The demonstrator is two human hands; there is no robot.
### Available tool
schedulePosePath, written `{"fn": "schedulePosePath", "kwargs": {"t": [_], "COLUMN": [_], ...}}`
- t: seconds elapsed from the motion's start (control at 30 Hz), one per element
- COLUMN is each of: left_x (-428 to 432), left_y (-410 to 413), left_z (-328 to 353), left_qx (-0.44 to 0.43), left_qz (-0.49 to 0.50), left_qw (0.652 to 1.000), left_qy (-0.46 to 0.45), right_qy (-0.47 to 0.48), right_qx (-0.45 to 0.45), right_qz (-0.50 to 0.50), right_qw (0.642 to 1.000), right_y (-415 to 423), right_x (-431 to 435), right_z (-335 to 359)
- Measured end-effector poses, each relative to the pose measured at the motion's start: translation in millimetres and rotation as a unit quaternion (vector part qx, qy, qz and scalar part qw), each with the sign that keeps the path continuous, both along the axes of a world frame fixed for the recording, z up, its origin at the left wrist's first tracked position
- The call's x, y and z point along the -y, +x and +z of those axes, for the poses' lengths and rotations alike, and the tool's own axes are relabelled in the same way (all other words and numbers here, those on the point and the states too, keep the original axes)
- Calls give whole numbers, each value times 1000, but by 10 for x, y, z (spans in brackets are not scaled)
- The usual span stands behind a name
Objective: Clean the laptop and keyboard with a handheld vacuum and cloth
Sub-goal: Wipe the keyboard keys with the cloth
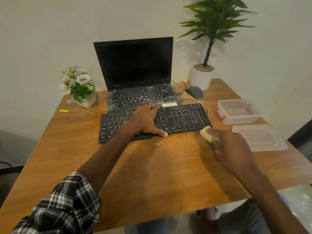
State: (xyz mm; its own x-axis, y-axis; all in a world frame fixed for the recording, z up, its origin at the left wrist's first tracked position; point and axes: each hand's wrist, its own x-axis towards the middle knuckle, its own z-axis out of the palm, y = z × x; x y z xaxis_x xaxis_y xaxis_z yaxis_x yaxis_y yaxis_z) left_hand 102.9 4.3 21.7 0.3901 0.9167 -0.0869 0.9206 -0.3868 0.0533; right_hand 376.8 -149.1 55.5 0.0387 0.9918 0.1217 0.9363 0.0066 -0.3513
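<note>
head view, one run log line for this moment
left hand: flat on black keyboard | right hand: grips yellow cloth at keyboard's corner

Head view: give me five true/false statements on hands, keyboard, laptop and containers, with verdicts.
1. The left hand rests flat on the keyboard. True.
2. The right hand holds a handheld vacuum. False: it grips a yellow cloth at the keyboard's near right corner.
3. The laptop is open, its screen dark. True.
4. The container right of the keyboard has its lid on. False: it is open; the lid lies on the table nearer the person.
5. The mouse sits left of the laptop. False: it sits to the right, by the white plant pot.
</note>
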Motion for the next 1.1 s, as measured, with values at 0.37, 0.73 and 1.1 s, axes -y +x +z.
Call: {"fn": "schedulePosePath", "kwargs": {"t": [0.37,0.73,1.1], "left_x": [216,910,1080], "left_y": [-66,-904,-953], "left_z": [-29,-246,-369], "left_qx": [52,103,221], "left_qz": [16,308,342], "left_qw": [998,945,910], "left_qy": [19,43,77], "right_qy": [-34,-81,-67], "right_qx": [-20,-50,-83], "right_qz": [14,-10,-49], "right_qw": [999,995,993], "right_y": [-194,-175,-179], "right_x": [82,-893,-998], "right_z": [-103,-229,-290]}}
